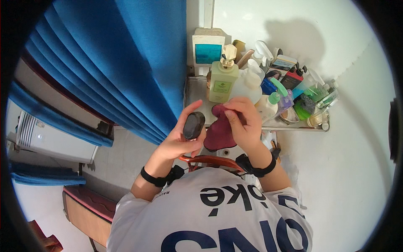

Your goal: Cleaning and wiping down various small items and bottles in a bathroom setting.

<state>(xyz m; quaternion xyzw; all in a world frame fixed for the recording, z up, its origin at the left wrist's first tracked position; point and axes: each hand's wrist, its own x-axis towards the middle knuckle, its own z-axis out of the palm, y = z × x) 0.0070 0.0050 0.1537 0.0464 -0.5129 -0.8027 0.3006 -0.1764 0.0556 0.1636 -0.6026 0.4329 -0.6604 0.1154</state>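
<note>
My left hand [179, 138] grips a small dark oval object [194, 125], whose kind I cannot tell, between fingers and thumb. A dark red cloth [220, 134] hangs from my right hand [245, 121], pinched between thumb and fingers, its lower part spread to the left towards my left hand. The oval object and the cloth are apart. Just beyond the cloth stands a pale green pump bottle [223, 78] with a faceted cap. A cream bottle with a green pump [267, 105] is to the right of my right hand.
A metal tray [299, 128] on a ledge holds several bottles, a red and black pump bottle [292, 78] and a green scrubber [303, 110]. A white box with a blue-green panel [208, 53] stands behind. Blue curtains [126, 63] hang left; a red chair rail [214, 160] is near my body.
</note>
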